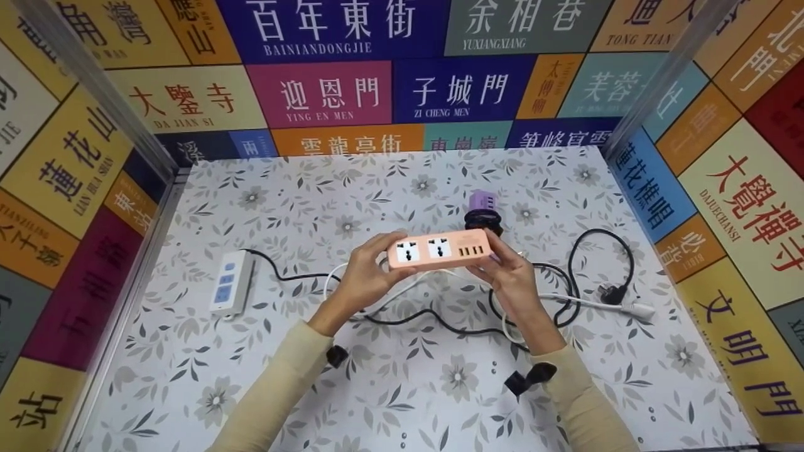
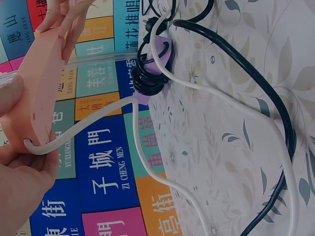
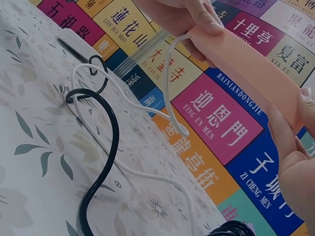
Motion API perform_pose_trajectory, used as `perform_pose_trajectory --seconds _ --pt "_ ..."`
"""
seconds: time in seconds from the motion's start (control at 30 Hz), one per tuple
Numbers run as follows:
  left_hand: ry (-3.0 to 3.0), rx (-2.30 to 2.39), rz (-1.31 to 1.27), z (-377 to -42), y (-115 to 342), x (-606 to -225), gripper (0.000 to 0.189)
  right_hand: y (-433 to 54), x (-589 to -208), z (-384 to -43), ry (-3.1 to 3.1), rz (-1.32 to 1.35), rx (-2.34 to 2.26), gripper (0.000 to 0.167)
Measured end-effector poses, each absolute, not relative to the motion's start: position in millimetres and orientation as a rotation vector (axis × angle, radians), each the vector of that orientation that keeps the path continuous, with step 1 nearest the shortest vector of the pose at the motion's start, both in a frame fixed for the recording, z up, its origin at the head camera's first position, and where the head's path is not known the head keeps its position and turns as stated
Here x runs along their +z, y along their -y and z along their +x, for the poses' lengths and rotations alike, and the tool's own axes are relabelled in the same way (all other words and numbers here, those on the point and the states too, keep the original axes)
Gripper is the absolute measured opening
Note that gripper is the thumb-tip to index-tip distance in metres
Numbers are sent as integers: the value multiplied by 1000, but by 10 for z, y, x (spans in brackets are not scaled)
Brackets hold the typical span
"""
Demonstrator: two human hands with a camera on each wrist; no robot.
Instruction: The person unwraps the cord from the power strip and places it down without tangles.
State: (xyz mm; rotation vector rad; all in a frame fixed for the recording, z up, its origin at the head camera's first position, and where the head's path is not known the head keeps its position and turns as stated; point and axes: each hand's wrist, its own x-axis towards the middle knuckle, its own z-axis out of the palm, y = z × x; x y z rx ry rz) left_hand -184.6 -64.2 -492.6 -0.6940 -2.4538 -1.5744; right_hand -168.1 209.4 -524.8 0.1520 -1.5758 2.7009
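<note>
Between both hands, raised above the table, is a peach-coloured power strip point(image 1: 455, 249) with two white sockets and several USB slots facing up. My left hand point(image 1: 366, 270) grips its left end, thumb on the near edge. The right hand point(image 1: 507, 271) holds the other end the same way. From the strip's left end a white cord point(image 2: 74, 129) hangs down in the left wrist view. In the right wrist view the strip's underside point(image 3: 256, 69) looks plain, with fingers of both hands around its ends.
A white power strip point(image 1: 231, 284) with a black cord point(image 1: 433, 319) lies at the left. Behind the hands sits a purple power strip point(image 1: 482, 201) with its black cord bundled. A black plug point(image 1: 612, 294) and a white plug point(image 1: 638, 310) lie at right. Printed panels point(image 1: 326, 94) surround the table.
</note>
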Motion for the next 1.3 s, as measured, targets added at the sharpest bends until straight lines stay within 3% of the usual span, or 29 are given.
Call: perform_pose_trajectory --seconds 0.5,1.03,1.3 --pt "2440 -1536 -637 -1812 730 -5126 57 -1915 -5311 -1702 1724 -18 2538 54" --pt "2456 -1505 -565 -1763 796 -5235 55 -1854 -5380 -1683 1822 -13 2490 50" --pt "2433 -1499 -544 -1756 870 -5316 54 -1882 -5453 -1686 1841 -44 2426 33"
